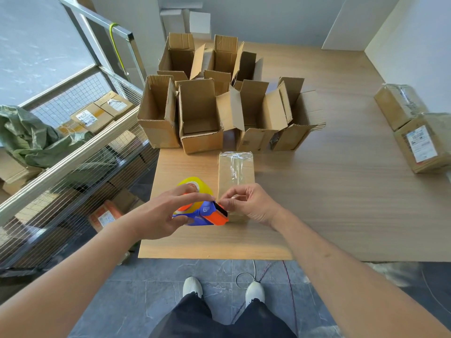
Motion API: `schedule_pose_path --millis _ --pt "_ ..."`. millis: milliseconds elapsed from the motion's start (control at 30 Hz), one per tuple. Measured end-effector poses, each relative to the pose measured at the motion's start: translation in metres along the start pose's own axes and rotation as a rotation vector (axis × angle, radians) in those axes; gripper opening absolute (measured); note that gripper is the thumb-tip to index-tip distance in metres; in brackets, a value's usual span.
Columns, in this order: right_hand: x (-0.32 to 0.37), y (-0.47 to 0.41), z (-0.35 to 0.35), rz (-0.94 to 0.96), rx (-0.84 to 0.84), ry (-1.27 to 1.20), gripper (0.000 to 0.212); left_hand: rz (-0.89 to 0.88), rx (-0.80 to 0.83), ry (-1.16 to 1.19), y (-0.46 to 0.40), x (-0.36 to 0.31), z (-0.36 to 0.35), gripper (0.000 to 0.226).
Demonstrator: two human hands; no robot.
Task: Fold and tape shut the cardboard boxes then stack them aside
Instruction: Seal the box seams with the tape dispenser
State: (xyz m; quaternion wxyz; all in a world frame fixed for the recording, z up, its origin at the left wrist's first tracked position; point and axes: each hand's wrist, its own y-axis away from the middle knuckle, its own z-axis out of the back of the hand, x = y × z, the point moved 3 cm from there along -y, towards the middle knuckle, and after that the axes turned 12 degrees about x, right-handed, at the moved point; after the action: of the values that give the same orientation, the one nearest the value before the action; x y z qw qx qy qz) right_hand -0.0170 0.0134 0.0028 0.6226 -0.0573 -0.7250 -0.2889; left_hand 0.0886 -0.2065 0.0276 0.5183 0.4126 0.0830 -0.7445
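Observation:
A closed cardboard box point(235, 172) with clear tape along its top lies on the wooden table point(329, 203), near the front edge. My left hand point(168, 213) holds a blue and orange tape dispenser point(207, 214) with a yellow tape roll point(195, 187), just left of the box's near end. My right hand point(249, 203) rests at that near end, with thumb and fingers pinching the clear tape beside the dispenser's blade. Several open, empty cardboard boxes point(200, 113) stand in a cluster behind the taped box.
Two taped parcels with labels point(419, 142) sit at the table's right edge. A metal wire cage cart point(73, 147) with parcels and a green sack stands to the left. My feet and a loose cable point(246, 276) are on the grey floor in front of the table.

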Motion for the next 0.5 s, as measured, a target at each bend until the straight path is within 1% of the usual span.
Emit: schedule_pose_path --millis 100,200,233,300,367,433,500 --pt "-0.001 0.004 -0.001 -0.027 -0.020 -0.029 0.032 0.002 0.012 0.004 -0.002 -0.004 -0.001 0.076" --pt "-0.004 0.008 -0.001 -0.079 -0.032 -0.084 0.052 0.014 0.020 0.012 -0.004 -0.007 -0.002 0.076" --pt "-0.005 0.009 0.000 -0.083 -0.034 -0.108 0.056 0.018 0.022 0.012 -0.005 -0.008 -0.003 0.076" --pt "-0.008 0.012 -0.001 -0.061 -0.035 -0.112 0.050 0.022 0.026 0.010 -0.006 -0.009 -0.005 0.077" --pt "-0.012 0.013 -0.001 -0.035 -0.064 -0.087 0.037 0.031 0.042 0.011 -0.007 -0.010 -0.007 0.078" --pt "-0.017 0.013 -0.001 -0.002 -0.137 -0.067 0.021 0.040 0.062 0.008 -0.009 -0.011 -0.009 0.078" --pt "-0.020 0.013 -0.001 0.036 -0.213 -0.069 0.011 0.060 0.070 0.014 -0.009 -0.011 -0.009 0.076"
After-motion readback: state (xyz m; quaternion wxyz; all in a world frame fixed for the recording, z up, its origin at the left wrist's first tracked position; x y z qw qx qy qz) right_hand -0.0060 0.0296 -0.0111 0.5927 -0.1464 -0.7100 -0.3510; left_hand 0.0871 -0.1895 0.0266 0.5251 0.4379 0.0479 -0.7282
